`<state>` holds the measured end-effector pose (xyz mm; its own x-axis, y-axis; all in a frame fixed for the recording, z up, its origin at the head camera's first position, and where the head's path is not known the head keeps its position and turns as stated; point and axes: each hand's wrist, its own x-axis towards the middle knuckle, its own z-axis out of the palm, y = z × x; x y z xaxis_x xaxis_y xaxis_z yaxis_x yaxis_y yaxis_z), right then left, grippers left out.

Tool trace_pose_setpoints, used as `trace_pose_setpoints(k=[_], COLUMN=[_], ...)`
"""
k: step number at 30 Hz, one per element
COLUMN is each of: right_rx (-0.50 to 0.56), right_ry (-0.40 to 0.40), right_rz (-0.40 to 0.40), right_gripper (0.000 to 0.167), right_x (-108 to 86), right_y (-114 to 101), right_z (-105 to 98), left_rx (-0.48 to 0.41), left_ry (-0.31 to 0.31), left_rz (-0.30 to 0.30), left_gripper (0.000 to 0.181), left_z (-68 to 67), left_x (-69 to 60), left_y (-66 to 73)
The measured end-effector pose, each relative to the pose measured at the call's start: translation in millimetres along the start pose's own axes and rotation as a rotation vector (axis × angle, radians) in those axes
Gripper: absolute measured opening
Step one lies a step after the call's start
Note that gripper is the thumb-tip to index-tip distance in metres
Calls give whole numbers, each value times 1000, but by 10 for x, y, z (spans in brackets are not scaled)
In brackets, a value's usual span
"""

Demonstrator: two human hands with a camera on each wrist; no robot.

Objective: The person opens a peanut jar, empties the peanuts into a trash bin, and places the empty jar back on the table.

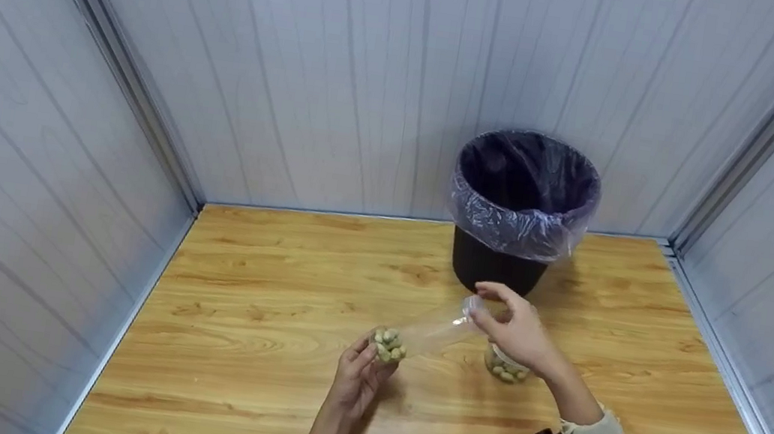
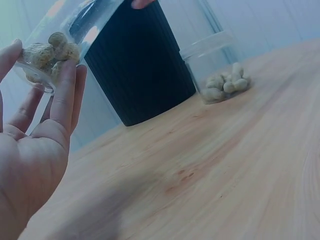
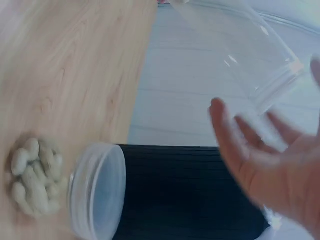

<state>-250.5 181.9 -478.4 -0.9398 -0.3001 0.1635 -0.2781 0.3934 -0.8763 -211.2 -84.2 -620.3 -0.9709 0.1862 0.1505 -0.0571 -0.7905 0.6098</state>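
Tilted above the floor is a tall clear container (image 1: pixel 435 333), its mouth end up and to the right, with several peanuts (image 1: pixel 388 344) at its lower end. My left hand (image 1: pixel 358 379) grips that lower end, fingers and thumb round it, as the left wrist view shows too (image 2: pixel 45 115). At the upper end is my right hand (image 1: pixel 514 333), fingers spread; in the right wrist view the hand (image 3: pixel 275 165) is just beside the rim, and contact is hard to tell. Below it an upright clear jar (image 2: pixel 212 70) holds more peanuts (image 3: pixel 35 180).
A black bin (image 1: pixel 494 262) with a translucent purple liner (image 1: pixel 518 228) stands behind the jar, near the back wall. Pale panelled walls rise at the back and both sides of the wood-patterned surface (image 1: pixel 247 349).
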Motion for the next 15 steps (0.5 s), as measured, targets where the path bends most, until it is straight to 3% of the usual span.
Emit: trace_pose_setpoints(k=[4,7,11,15], right_rx=[-173,-134,-19,113], right_ry=[36,-43,-179,-272], right_rz=[124,169,50,-136], right_gripper=[45,46,37,51], right_x=[-27,-40,-53,-73], right_y=[-46,-42,6,76], right_z=[21,26,-35,-99], left_rx=[14,24,43,54], left_ry=[27,55,64,36], left_rz=[6,5,5,4], left_gripper=[25,23,25,25], left_z=[-12,-23,-44,-69], left_x=[-24,-68,-100,-122], left_y=[11,13,25,40])
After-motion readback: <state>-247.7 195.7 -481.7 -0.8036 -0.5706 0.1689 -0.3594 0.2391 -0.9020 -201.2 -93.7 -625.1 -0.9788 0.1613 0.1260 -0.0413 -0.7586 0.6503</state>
